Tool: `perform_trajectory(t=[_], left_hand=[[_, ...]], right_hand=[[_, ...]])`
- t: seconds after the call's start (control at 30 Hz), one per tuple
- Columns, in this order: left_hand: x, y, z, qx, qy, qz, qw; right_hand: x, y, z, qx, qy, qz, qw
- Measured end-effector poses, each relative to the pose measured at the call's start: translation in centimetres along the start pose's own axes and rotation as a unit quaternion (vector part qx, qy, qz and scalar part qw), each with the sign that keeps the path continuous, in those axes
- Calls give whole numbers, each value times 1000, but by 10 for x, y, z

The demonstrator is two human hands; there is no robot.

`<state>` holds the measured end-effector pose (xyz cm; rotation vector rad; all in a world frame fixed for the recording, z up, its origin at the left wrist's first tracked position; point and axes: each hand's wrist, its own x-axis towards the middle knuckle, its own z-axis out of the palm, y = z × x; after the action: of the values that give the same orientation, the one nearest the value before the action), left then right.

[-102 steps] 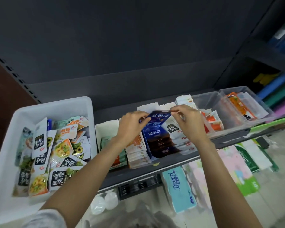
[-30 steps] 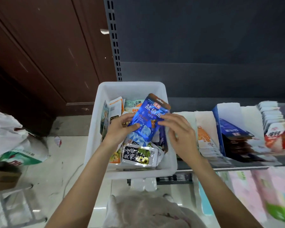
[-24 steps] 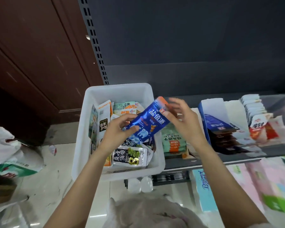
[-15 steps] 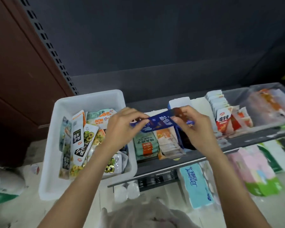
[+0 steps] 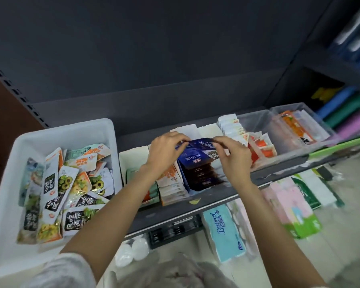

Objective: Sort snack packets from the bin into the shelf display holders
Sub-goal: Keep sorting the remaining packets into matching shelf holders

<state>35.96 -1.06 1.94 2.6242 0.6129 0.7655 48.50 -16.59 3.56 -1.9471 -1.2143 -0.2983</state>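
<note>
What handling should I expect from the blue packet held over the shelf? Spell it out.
Probably floppy: the blue packet looks thin and flat, and the left hand and right hand each pinch one end. Probably light, since fingertips alone carry it. Its glossy film may be slippery against the same blue packets stacked in the holder below.

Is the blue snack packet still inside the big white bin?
No, both the left hand and right hand hold the blue packet over the blue holder on the shelf, beside the white bin.
</note>
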Motion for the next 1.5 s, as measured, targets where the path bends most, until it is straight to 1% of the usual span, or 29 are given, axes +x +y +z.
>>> perform_trajectory(t=[0.1, 0.17, 0.23, 0.3, 0.33, 0.4, 0.47, 0.5, 0.57, 0.63, 0.7, 0.77, 0.83, 0.93, 0.97, 1.0, 1.03, 1.1, 1.13, 1.23, 1.27, 1.3, 1.33, 1.43, 1.5], left_hand=[[-7, -8, 1, 31, -26, -17, 999], [-13, -14, 2, 60, -47, -20, 997], [-20, -18, 2, 82, -67, -34, 994], [-25, -21, 3, 83, -98, -34, 991], [-27, -21, 3, 80, -112, -29, 990], [-32, -23, -1, 68, -121, -25, 990], [-41, -26, -11, 50, -97, -28, 994], [-47, -28, -19, 39, -75, -35, 996], [-65, -32, -40, 14, 5, -58, 998], [-89, -39, -65, -4, 108, -84, 991], [-119, -53, -87, -4, 173, -120, 978], [-149, -72, -104, 8, 179, -171, 969], [-175, -96, -115, 36, 125, -222, 966], [-202, -131, -121, 127, -4, -277, 952], [-208, -139, -122, 137, -35, -293, 945], [-212, -145, -123, 137, -53, -303, 942], [-214, -150, -124, 133, -63, -307, 940], [-214, -156, -125, 122, -90, -312, 938], [-215, -159, -125, 121, -113, -314, 935], [-214, -165, -120, 134, -176, -318, 922], [-214, -165, -118, 137, -185, -317, 920], [-214, -165, -117, 140, -188, -314, 920], [-215, -166, -116, 144, -189, -310, 921], [-217, -168, -114, 145, -184, -307, 922], [-217, -170, -113, 134, -175, -311, 925]], right_hand=[[11, -1, 12, -57, -46, -124, 990], [19, -3, 23, -98, -99, -166, 976], [24, -5, 34, -166, -174, -167, 956], [22, -7, 43, -241, -269, -137, 922], [19, -6, 46, -248, -304, -117, 912], [11, -3, 44, -211, -330, -68, 917], [4, -6, 36, -134, -329, -25, 934], [1, -11, 32, -95, -315, -13, 944], [-1, -28, 25, -28, -251, -11, 968], [-1, -58, 22, 36, -189, -36, 981], [-2, -92, 29, 99, -179, -60, 977], [-7, -124, 48, 167, -207, -63, 962], [-14, -152, 76, 185, -250, -69, 948], [-26, -185, 124, 122, -335, -95, 929], [-31, -194, 140, 85, -367, -107, 920], [-35, -203, 155, 26, -395, -125, 910], [-38, -211, 169, -62, -410, -154, 897], [-40, -221, 192, -262, -407, -212, 849], [-38, -224, 199, -332, -406, -223, 822], [-27, -221, 208, -460, -424, -248, 740], [-22, -218, 209, -481, -430, -259, 719], [-20, -215, 209, -488, -433, -266, 710], [-18, -213, 207, -484, -432, -267, 713], [-17, -214, 204, -460, -419, -255, 740], [-15, -216, 203, -437, -389, -223, 780]])
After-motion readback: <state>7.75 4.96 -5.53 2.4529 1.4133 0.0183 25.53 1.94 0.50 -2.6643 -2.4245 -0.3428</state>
